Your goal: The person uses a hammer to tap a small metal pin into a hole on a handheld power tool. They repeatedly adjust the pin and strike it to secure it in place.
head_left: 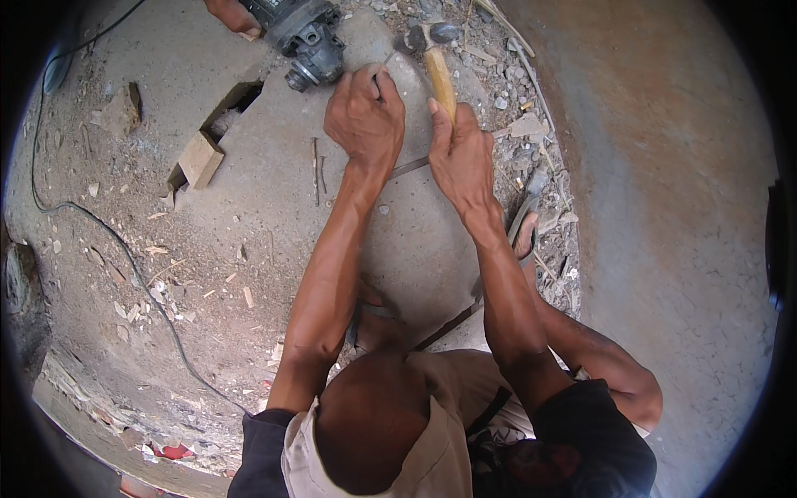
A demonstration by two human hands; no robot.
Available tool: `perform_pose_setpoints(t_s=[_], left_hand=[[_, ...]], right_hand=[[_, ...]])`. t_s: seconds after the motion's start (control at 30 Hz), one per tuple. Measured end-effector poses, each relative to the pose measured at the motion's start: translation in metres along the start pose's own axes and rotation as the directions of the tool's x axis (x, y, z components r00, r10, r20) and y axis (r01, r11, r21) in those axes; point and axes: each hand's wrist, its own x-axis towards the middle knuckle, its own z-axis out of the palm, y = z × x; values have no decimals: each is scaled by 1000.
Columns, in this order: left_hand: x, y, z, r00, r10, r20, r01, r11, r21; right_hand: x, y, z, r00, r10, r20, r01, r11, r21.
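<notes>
My right hand [462,158] grips the wooden handle of a hammer [442,83], thumb lying along the handle. The dark hammer head is at the far end, over a worn concrete block. Just to its left, my left hand [365,116] is closed in a pinch. From its fingertips a thin, nail-like piece [388,60] shows, mostly hidden by the fingers. Two loose nails [315,170] lie on the concrete left of my left wrist. Between my hands runs a dark strip [411,168], a bar or a gap; I cannot tell which.
At the top left another person's hand [232,15] touches an angle grinder [307,41], close to my left hand. A wooden block [200,159] sits at a slot in the concrete. A black cable [124,241] curves along the left. Rubble [515,83] lines the right edge.
</notes>
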Motion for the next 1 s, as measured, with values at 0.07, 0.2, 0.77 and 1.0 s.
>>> perform_pose_setpoints(t_s=[0.07,0.2,0.77,1.0], left_hand=[[0,1,0,999,-33,10,33,999,-4],[-1,2,2,993,-119,8,119,993,-25],[3,8,-1,977,-212,-3,211,975,-73],[2,5,2,986,-166,8,166,984,-57]], right_hand=[[0,2,2,1000,-28,-12,28,1000,0],[-1,7,6,996,-78,-38,77,997,-21],[-9,-5,2,983,-118,-138,121,993,15],[14,6,0,999,-38,28,42,987,-157]])
